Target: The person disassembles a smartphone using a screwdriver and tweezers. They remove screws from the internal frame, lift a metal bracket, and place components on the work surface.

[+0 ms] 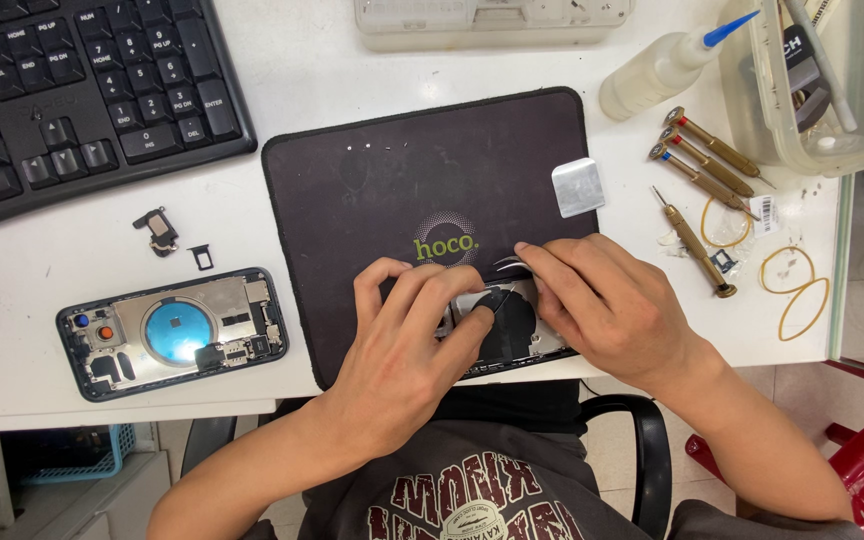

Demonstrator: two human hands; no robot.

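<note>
Both of my hands rest on an opened phone body (512, 325) lying at the near edge of a dark work mat (392, 180). My left hand (407, 345) presses on it, fingers curled, the thumb on a round black patch in its middle. My right hand (602, 300) holds thin metal tweezers (505, 264) with their tips at the phone's top edge. Most of the phone is hidden under my hands.
A second opened phone housing (172, 330) lies left of the mat, with a small part (158, 230) and a SIM tray (201, 257) above it. A black keyboard (72, 90) sits far left. Screwdrivers (702, 160), a squeeze bottle (662, 70), a clear tub (822, 80), rubber bands (792, 285) and a foil square (578, 187) lie right.
</note>
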